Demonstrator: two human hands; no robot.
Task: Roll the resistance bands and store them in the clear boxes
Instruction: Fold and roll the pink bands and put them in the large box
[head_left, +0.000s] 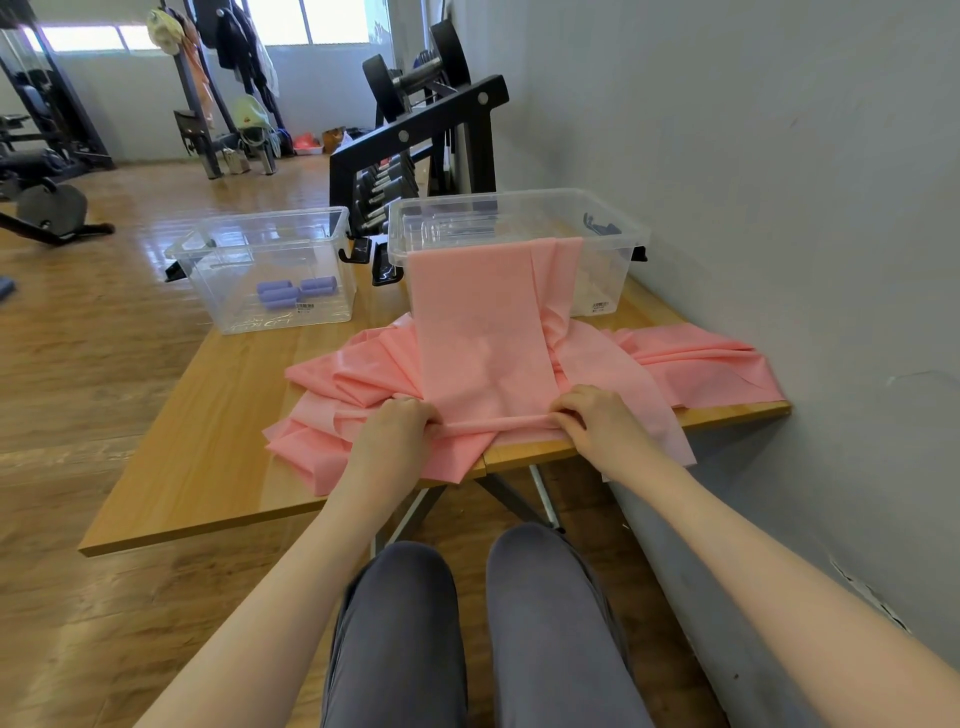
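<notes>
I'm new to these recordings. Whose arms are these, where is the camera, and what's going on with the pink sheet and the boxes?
There is no machine here: a camera worn on a person's head looks down at their own bare arms. The left hand and right hand both pinch the near end of a pink resistance band, starting a roll. The band's far end drapes over the rim of the right clear box. More pink bands lie crumpled on the wooden table. The left clear box holds purple rolled bands.
</notes>
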